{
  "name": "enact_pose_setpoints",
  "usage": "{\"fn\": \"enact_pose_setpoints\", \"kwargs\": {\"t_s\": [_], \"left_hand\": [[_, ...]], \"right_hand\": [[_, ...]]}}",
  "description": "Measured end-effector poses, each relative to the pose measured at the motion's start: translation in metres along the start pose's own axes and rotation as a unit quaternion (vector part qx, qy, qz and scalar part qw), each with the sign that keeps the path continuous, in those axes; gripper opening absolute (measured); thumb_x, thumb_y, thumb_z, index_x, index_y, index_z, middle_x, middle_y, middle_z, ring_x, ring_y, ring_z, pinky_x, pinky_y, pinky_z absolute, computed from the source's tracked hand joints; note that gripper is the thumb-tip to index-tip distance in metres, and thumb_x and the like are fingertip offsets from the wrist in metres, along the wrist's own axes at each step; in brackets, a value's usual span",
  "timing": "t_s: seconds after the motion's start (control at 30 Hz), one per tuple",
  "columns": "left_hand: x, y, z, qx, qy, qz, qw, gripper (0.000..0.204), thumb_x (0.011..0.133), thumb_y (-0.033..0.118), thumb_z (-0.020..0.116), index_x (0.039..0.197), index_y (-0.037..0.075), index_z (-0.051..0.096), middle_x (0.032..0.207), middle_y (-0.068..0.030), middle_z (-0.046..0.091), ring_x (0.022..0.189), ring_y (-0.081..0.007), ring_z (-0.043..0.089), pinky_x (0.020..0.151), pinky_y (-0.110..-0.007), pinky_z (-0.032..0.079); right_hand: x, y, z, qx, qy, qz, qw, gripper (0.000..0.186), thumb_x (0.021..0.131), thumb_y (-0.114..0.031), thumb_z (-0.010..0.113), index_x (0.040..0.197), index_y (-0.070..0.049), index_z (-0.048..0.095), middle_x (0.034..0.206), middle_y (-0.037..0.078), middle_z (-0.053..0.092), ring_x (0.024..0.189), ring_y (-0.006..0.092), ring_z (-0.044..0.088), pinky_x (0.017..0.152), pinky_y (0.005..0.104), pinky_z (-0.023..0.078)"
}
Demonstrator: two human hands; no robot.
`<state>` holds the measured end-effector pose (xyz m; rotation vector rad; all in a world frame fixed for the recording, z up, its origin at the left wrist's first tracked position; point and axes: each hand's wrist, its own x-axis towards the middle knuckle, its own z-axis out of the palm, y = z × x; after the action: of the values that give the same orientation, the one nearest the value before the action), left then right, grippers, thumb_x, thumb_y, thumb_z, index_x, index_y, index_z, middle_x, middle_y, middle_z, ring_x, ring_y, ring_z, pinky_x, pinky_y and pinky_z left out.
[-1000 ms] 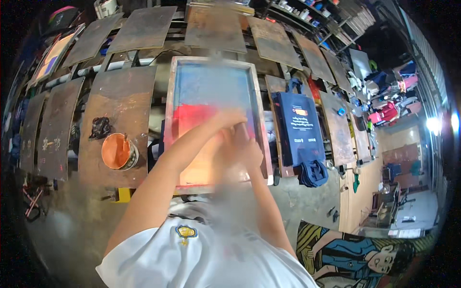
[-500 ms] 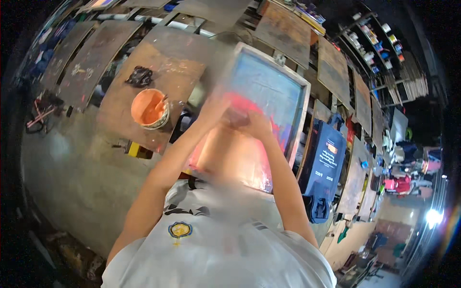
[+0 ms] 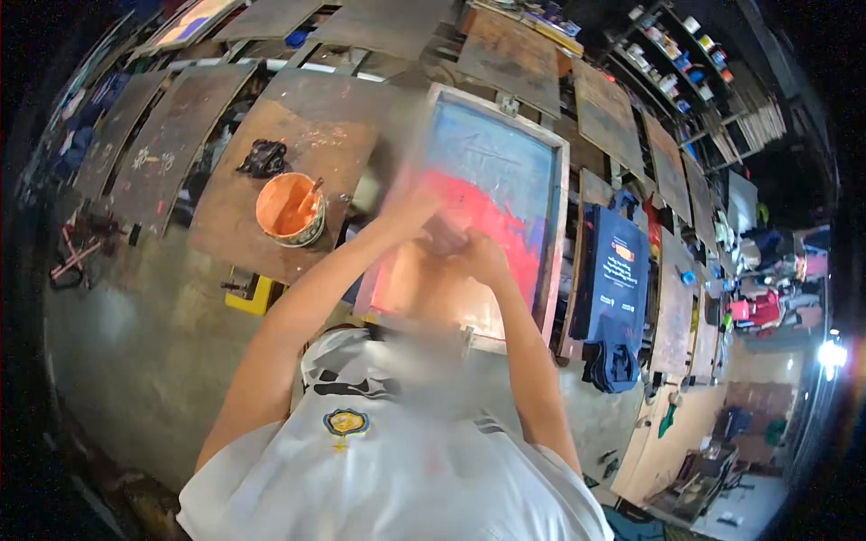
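A wooden-framed printing screen (image 3: pixel 560 212) with a bluish mesh lies in front of me. Bright red ink (image 3: pixel 478 206) covers a band across its middle, with a ragged edge on the right. Both my hands are over the mesh, closed on a squeegee (image 3: pixel 444 236) that is blurred and mostly hidden between them. My left hand (image 3: pixel 411 213) grips its left end and is smeared. My right hand (image 3: pixel 484 258), fingers curled, has the right end. The near part of the mesh looks pale orange and shiny.
Left of the screen, a tub of orange ink (image 3: pixel 279 209) with a stick in it stands on a worn board (image 3: pixel 225 221), near a crumpled black bag (image 3: pixel 263 158). A dark blue bag (image 3: pixel 613 279) lies to the right. More boards and a shelf of containers (image 3: pixel 681 54) stand beyond.
My hands have come toward me over the mesh with the squeegee, and more red ink shows beyond them. The whole view has shifted slightly.
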<state>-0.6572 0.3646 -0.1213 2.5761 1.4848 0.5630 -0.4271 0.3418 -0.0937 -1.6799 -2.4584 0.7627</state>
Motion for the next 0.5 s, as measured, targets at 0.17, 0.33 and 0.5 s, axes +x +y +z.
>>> {"fn": "enact_pose_setpoints", "kwargs": {"t_s": [0.17, 0.33, 0.5], "left_hand": [[0.096, 0.072, 0.009, 0.02, -0.043, 0.2, 0.979, 0.059, 0.057, 0.029, 0.087, 0.105, 0.012, 0.059, 0.111, -0.002, 0.058, 0.114, -0.0258, 0.049, 0.094, -0.043, 0.044], [0.149, 0.136, 0.078, 0.021, -0.103, 0.315, 0.943, 0.056, 0.055, 0.029, 0.088, 0.102, 0.014, 0.06, 0.108, -0.0014, 0.06, 0.113, -0.0237, 0.05, 0.09, -0.042, 0.048], [0.134, 0.146, 0.119, 0.011, -0.2, 0.345, 0.917, 0.055, 0.055, 0.031, 0.088, 0.1, 0.016, 0.061, 0.102, -0.0009, 0.06, 0.111, -0.0242, 0.051, 0.088, -0.043, 0.05]], "right_hand": [[-0.064, 0.046, -0.02, -0.023, 0.109, 0.149, 0.982, 0.052, 0.072, -0.037, 0.078, 0.103, -0.003, 0.055, 0.092, 0.024, 0.067, 0.089, 0.043, 0.065, 0.075, 0.0514, 0.051], [-0.112, 0.102, -0.015, -0.054, 0.141, 0.217, 0.965, 0.051, 0.071, -0.033, 0.077, 0.103, -0.001, 0.054, 0.089, 0.027, 0.066, 0.086, 0.0453, 0.064, 0.074, 0.0526, 0.052], [-0.133, 0.087, 0.027, -0.022, 0.128, 0.296, 0.946, 0.067, 0.073, -0.046, 0.077, 0.108, 0.005, 0.052, 0.096, 0.029, 0.065, 0.089, 0.0465, 0.064, 0.075, 0.0511, 0.053]]}}
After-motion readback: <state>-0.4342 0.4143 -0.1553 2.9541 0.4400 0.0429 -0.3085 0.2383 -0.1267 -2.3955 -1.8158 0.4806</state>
